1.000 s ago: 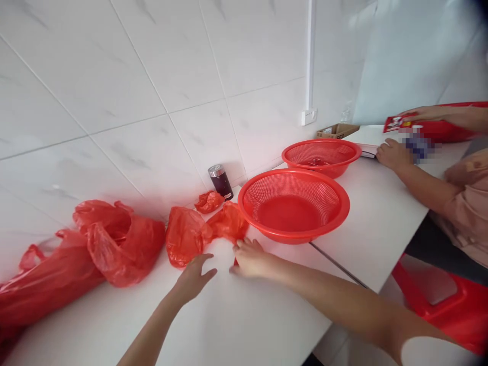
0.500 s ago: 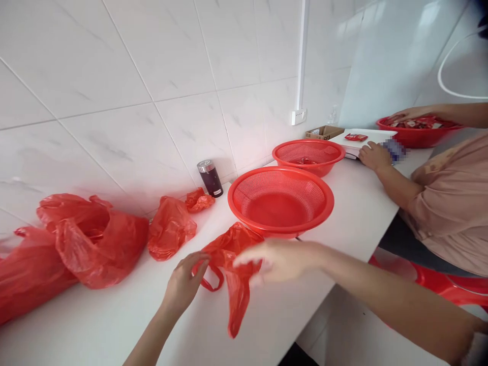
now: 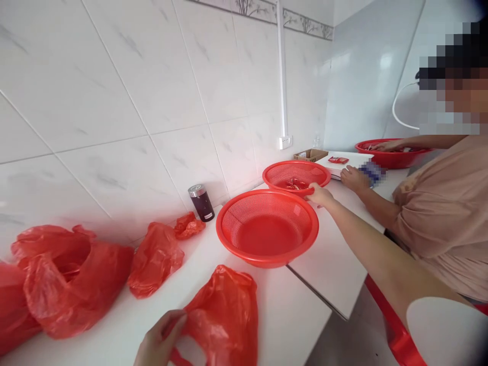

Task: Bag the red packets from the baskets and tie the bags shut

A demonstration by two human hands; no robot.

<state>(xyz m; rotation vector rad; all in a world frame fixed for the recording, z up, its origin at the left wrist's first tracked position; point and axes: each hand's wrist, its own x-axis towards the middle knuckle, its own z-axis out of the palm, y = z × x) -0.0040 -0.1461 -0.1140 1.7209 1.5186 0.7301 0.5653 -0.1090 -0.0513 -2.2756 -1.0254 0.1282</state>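
Left hand (image 3: 163,336) pinching one red plastic bag (image 3: 231,315), right hand (image 3: 320,195) on the rear colander (image 3: 278,175), one of two.
From here, the held bag hangs at six o'clock, thumb and fingers nearly together on it, its lower part cut off; half a second ago the right hand was over it, but now that thumb and fingers close on the rear rim towards three o'clock, fingertips partly hidden. Four other red bags (image 3: 156,259) lie around eight o'clock, the leftmost cropped; packets (image 3: 296,183) in the rear colander are too jumbled to count.
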